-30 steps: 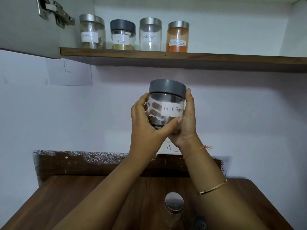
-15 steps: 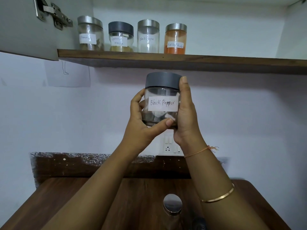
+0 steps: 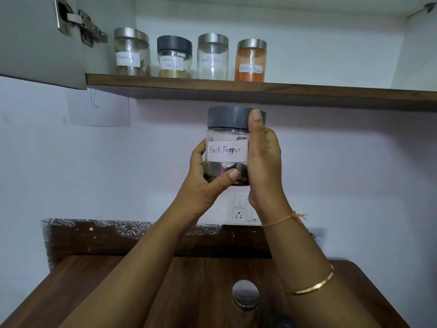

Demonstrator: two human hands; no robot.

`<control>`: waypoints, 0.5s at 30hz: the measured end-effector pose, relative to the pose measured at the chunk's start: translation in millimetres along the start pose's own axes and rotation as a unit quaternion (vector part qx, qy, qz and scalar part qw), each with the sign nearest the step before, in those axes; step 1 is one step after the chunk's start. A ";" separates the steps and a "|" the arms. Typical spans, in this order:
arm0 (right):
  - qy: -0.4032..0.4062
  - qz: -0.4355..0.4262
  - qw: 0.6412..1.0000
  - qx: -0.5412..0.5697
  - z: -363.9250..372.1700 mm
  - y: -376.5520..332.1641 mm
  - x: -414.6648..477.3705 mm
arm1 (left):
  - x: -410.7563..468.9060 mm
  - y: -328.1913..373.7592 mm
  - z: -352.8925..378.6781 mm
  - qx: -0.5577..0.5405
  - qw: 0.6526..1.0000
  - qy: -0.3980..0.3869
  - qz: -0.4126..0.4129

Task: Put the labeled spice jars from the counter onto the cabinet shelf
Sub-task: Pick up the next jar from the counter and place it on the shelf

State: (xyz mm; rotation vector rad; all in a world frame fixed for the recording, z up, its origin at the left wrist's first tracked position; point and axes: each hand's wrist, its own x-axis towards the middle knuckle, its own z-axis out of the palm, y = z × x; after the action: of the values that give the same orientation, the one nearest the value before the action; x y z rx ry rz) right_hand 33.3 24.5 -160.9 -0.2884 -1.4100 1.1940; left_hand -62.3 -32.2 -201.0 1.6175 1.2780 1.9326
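1. Shelf (image 3: 307,94): wooden board in the open cabinet. Four labelled jars (image 3: 212,58) stand in a row on its left part. Right of the orange jar (image 3: 250,62) the board shows bare. Judged best landing spot: just beside that jar.
2. Counter (image 3: 189,280): well below the shelf. One steel-lidded jar (image 3: 245,295) stands on it, so more lifts are likely left.
3. Black pepper jar (image 3: 227,150): in the air, upright, just below the shelf's front edge, label toward the camera.
4. Right hand (image 3: 262,166): fingers wrapped round the jar's right side, thumb running up onto the grey lid (image 3: 227,117).
5. Left hand (image 3: 203,185): fingers curled round the lower left wall, thumb pressed across the front near the base.
6. Method note (judgement): raise until the base clears the shelf's front edge, only then move inward. Drift right to avoid knocking the row. Keep it upright and set it down label outward, releasing only once the base sits flat.
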 end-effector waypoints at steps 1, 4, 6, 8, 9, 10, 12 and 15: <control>-0.003 0.003 1.000 0.000 -0.2 -0.3 0.6 | 0.2 -0.4 0.4 0.003 1.000 0.003 -0.005; -0.021 0.028 0.999 0.006 -2.4 -1.9 2.5 | 2.7 -2.0 4.3 0.029 0.999 0.032 0.001; -0.039 0.048 0.998 0.009 -3.9 -4.5 2.7 | 4.4 -3.2 8.3 0.042 0.997 0.057 0.009; -0.057 0.057 0.997 -0.008 -6.3 -5.6 3.0 | 5.6 -3.8 12.7 0.062 0.994 0.085 0.018; -0.065 0.058 0.996 -0.019 -8.0 -5.1 3.3 | 5.7 -3.7 14.9 0.072 0.992 0.101 0.024; -0.072 0.060 0.995 -0.029 -9.9 -4.2 4.0 | 6.1 -3.8 16.9 0.081 0.989 0.116 0.032; -0.084 0.063 0.993 -0.053 -14.7 -1.3 5.4 | 7.2 -3.7 20.2 0.101 0.983 0.143 0.049; -0.101 0.056 0.990 -0.080 -20.4 -2.2 5.4 | 11.9 -1.4 25.3 0.137 0.976 0.158 0.066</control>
State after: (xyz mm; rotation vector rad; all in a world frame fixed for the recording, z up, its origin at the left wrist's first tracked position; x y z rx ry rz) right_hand 50.1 37.3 -160.7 -0.3699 -1.6901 1.2292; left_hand -43.6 -12.2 -195.6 1.5974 1.6626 2.2473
